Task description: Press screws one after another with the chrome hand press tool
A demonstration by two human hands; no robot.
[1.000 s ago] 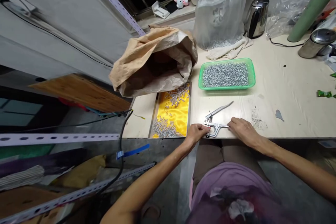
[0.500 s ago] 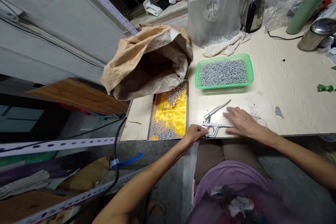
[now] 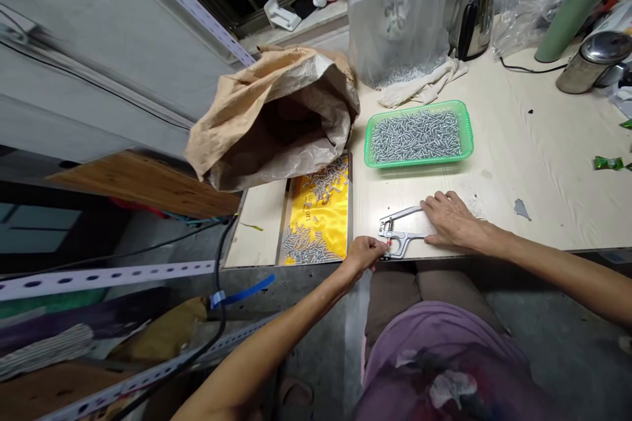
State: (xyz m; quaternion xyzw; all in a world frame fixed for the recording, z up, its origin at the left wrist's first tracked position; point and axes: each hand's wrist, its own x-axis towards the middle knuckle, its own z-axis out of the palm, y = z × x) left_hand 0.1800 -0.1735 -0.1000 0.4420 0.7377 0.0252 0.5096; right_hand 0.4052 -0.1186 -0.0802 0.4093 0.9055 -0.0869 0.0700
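Metal hand pliers (image 3: 401,241) with a coil spring and a red part lie flat near the table's front edge. My right hand (image 3: 451,220) is closed around the ends of both handles. At the jaw end my left hand (image 3: 366,252) has its fingers pinched together. Whatever those fingertips hold is too small to make out. Left of that hand lies a yellow cloth (image 3: 323,217) in a shallow tray, with small silvery metal pieces on it. Behind the pliers stands a green plastic basket (image 3: 419,163) full of similar small metal pieces (image 3: 417,136).
A large brown paper sack (image 3: 232,112) gapes open over the cloth's far end. Farther back are a clear plastic bag (image 3: 397,20) of metal pieces, a white glove-like cloth (image 3: 424,84) and a steel kettle (image 3: 474,13). Green wrappers (image 3: 608,163) lie at the right.
My right hand has gone from spread fingers over the lower handle to a grip around both handles. The upper handle has come down toward the lower one. My left hand keeps its pinch.
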